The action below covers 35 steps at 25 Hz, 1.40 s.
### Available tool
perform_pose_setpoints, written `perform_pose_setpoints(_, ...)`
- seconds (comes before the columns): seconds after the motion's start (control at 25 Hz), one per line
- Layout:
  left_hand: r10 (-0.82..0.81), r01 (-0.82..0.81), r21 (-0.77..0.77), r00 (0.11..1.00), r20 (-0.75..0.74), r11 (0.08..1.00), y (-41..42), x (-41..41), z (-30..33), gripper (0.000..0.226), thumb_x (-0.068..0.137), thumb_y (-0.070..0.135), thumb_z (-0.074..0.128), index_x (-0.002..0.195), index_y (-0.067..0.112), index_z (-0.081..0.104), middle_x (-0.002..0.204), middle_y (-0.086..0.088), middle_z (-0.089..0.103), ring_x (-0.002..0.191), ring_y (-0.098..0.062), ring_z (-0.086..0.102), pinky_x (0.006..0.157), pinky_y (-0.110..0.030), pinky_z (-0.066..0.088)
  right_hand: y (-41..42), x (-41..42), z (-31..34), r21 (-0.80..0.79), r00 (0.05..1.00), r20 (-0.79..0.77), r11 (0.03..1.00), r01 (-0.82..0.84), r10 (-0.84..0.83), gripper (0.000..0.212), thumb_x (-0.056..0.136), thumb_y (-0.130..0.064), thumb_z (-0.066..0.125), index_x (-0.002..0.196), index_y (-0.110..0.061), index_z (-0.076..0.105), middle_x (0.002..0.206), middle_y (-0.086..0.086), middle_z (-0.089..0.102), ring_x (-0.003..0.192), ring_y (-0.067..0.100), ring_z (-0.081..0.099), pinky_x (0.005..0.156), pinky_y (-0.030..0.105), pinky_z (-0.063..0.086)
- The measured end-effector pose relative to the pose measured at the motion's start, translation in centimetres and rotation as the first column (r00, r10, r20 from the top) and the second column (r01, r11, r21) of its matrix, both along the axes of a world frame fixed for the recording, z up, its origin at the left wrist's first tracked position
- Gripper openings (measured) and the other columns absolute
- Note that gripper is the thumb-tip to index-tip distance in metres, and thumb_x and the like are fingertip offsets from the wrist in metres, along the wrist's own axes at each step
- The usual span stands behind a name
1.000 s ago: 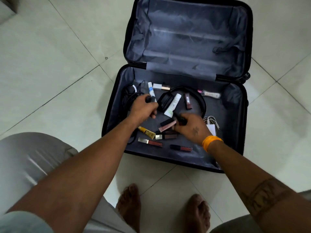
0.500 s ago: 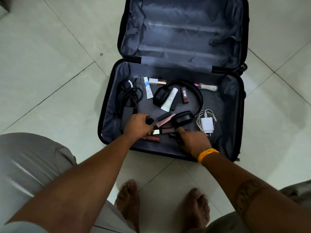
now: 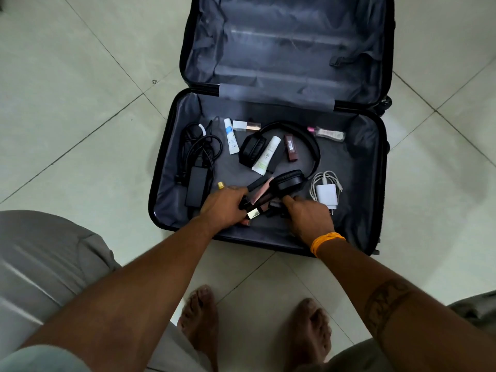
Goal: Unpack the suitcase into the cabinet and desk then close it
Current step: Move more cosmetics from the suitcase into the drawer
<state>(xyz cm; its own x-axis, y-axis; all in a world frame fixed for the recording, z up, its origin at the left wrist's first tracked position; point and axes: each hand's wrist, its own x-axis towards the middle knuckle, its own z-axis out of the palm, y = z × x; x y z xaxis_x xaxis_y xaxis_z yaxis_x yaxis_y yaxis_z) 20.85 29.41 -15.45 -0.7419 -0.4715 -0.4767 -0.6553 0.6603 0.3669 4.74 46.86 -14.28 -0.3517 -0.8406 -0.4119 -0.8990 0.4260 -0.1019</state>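
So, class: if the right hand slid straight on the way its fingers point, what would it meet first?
Probably the black padded headphone earcup: the right hand points up and left, its fingertips among small dark cosmetic tubes just short of it. Depth is unclear.

Open suitcase (image 3: 171, 162) on tiled floor (image 3: 67, 103), headphones (image 3: 290, 181), charger (image 3: 326, 194), black adapter (image 3: 197, 186) and tubes (image 3: 267, 155) inside, left hand (image 3: 224, 209) gripping small cosmetics (image 3: 253, 213), right hand (image 3: 308, 218) curled among them, bare feet (image 3: 200, 320) below
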Motion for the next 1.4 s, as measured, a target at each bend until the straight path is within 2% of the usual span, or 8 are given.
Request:
perform_pose_setpoints(0.16, 0.215, -0.206, 0.113, 0.974, -0.073, 0.972, 0.0, 0.3, 0.2, 0.017, 0.079, 0.028, 0.078, 0.084, 0.013, 0.072, 0.08, -0.005, 0.071, 0.082, -0.026, 0.066, 0.063, -0.032, 0.048, -0.9, -0.2, 1.1, 0.056, 0.992, 0.114, 0.997, 0.051, -0.057, 0.034, 0.09, -0.033, 0.065, 0.122, -0.023, 0.066, 0.111, 0.011, 0.074, 0.101, 0.037, 0.071, 0.074, 0.038, 0.052)
perform_pose_setpoints(0.28, 0.475, -0.45, 0.284, 0.88, -0.023, 0.847, -0.9, 0.1, 2.5, 0.025, 0.081, 0.027, 0.085, 0.08, 0.007, 0.07, 0.074, -0.008, 0.069, 0.07, -0.022, 0.066, 0.061, -0.033, 0.051, -2.1, 1.1, 3.6, -0.02, 0.895, 0.362, 0.958, 0.286, -0.26, 0.03, 0.083, -0.042, 0.073, 0.105, -0.022, 0.075, 0.096, 0.007, 0.078, 0.093, 0.033, 0.072, 0.073, 0.036, 0.055)
perform_pose_setpoints(0.44, 0.805, -0.674, 0.586, 0.59, 0.059, 0.451, -2.1, -1.2, 10.7, 0.023, 0.091, 0.023, 0.076, 0.076, 0.008, 0.067, 0.058, -0.006, 0.061, 0.043, -0.018, 0.054, 0.04, -0.023, 0.042, -4.0, 1.7, 10.6, 0.024, 0.385, 0.747, 0.601, 0.799, -0.542, 0.02, 0.082, -0.029, 0.083, 0.078, -0.012, 0.075, 0.069, 0.001, 0.074, 0.067, 0.012, 0.066, 0.069, 0.033, 0.057)
perform_pose_setpoints(0.6, 0.908, -0.564, 0.802, 0.413, 0.068, 0.196, -2.2, -2.7, 20.5, 0.019, 0.085, 0.018, 0.06, 0.069, 0.011, 0.067, 0.059, -0.007, 0.059, 0.039, -0.014, 0.045, 0.036, -0.019, 0.033, -5.7, 0.6, 20.8, 0.119, 0.072, 0.886, 0.375, 0.919, -0.458, 0.019, 0.088, -0.016, 0.082, 0.084, 0.002, 0.077, 0.06, -0.005, 0.066, 0.056, 0.004, 0.057, 0.059, 0.019, 0.05)
perform_pose_setpoints(0.76, 0.906, -0.578, 0.782, 0.421, 0.041, 0.233, -1.4, -3.9, 31.7, 0.018, 0.073, 0.021, 0.056, 0.076, 0.014, 0.072, 0.079, -0.01, 0.066, 0.059, -0.011, 0.057, 0.052, -0.021, 0.044, -6.0, 0.5, 31.8, 0.127, 0.063, 0.903, 0.405, 0.905, -0.424, 0.02, 0.091, -0.011, 0.078, 0.075, -0.001, 0.072, 0.045, -0.015, 0.054, 0.043, -0.001, 0.047, 0.051, 0.014, 0.041)
perform_pose_setpoints(1.04, 0.849, -0.537, 0.778, 0.528, 0.008, 0.326, 2.7, -5.5, 53.8, 0.027, 0.085, 0.023, 0.063, 0.102, 0.008, 0.077, 0.099, -0.019, 0.075, 0.087, -0.028, 0.072, 0.069, -0.032, 0.06, -1.8, 1.8, 51.7, 0.179, -0.058, 0.909, 0.261, 0.949, -0.412, 0.025, 0.088, -0.02, 0.083, 0.076, -0.002, 0.071, 0.057, -0.01, 0.057, 0.055, 0.008, 0.048, 0.055, 0.023, 0.045)
perform_pose_setpoints(1.24, 0.739, -0.45, 0.763, 0.671, -0.054, 0.464, 7.1, -6.9, 67.9, 0.018, 0.099, 0.012, 0.065, 0.112, 0.014, 0.078, 0.099, -0.007, 0.079, 0.09, -0.022, 0.075, 0.069, -0.027, 0.059, 3.8, 0.7, 66.6, 0.145, -0.073, 0.932, 0.18, 0.973, -0.355, 0.029, 0.091, -0.018, 0.08, 0.069, -0.005, 0.066, 0.054, -0.006, 0.053, 0.051, 0.01, 0.043, 0.05, 0.021, 0.04)
perform_pose_setpoints(1.4, 0.629, -0.304, 0.769, 0.761, -0.16, 0.562, 11.1, -8.9, 74.6, 0.016, 0.096, 0.013, 0.072, 0.111, 0.011, 0.077, 0.076, 0.003, 0.072, 0.062, -0.007, 0.062, 0.056, -0.022, 0.049, 10.4, -0.3, 74.4, 0.049, -0.031, 0.951, 0.051, 0.997, -0.309, 0.022, 0.091, -0.019, 0.08, 0.08, -0.002, 0.073, 0.056, -0.007, 0.058, 0.052, 0.007, 0.048, 0.052, 0.019, 0.042)
